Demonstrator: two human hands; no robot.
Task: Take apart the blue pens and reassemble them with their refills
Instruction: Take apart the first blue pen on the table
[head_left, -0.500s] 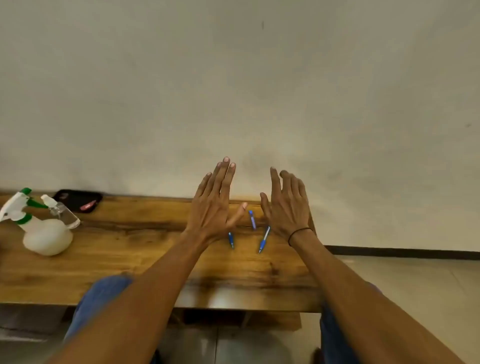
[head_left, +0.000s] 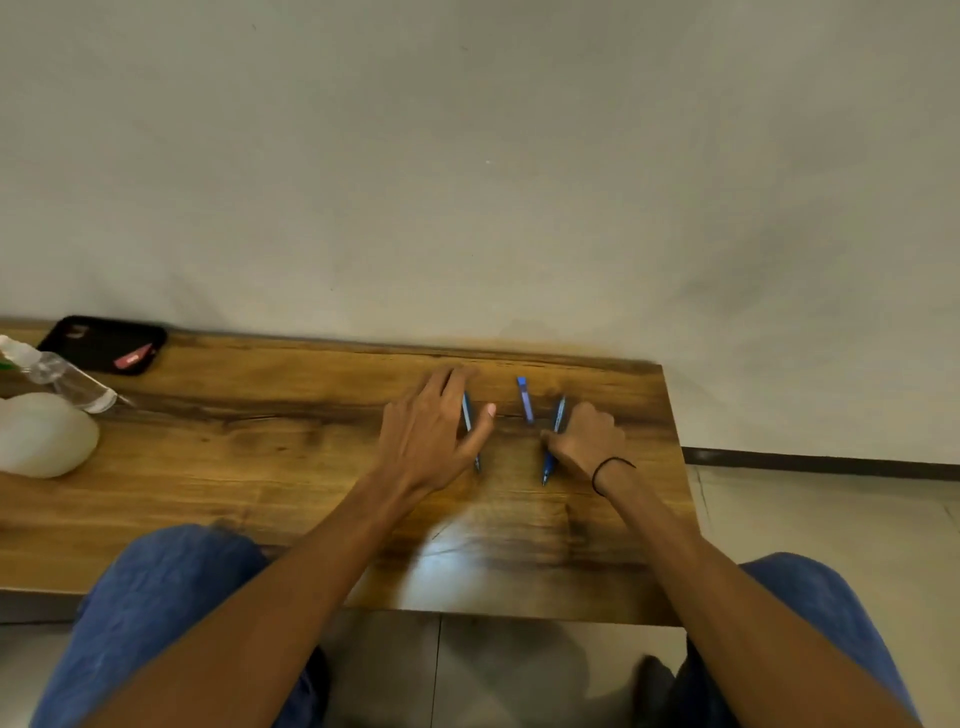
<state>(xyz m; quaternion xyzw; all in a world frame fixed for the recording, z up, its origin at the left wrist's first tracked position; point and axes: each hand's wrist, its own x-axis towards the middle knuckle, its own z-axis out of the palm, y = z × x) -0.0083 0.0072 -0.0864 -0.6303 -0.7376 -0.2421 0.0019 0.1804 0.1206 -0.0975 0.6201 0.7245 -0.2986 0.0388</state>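
Right hand (head_left: 584, 441) over blue pen (head_left: 551, 448)

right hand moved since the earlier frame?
Yes. The right hand has dropped from raised and open above the table down onto it, now curled around the rightmost blue pen, beside the middle pen.

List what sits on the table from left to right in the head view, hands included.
White spray bottle → black phone → left hand over the left pen → short middle pen → right pen under the right hand.
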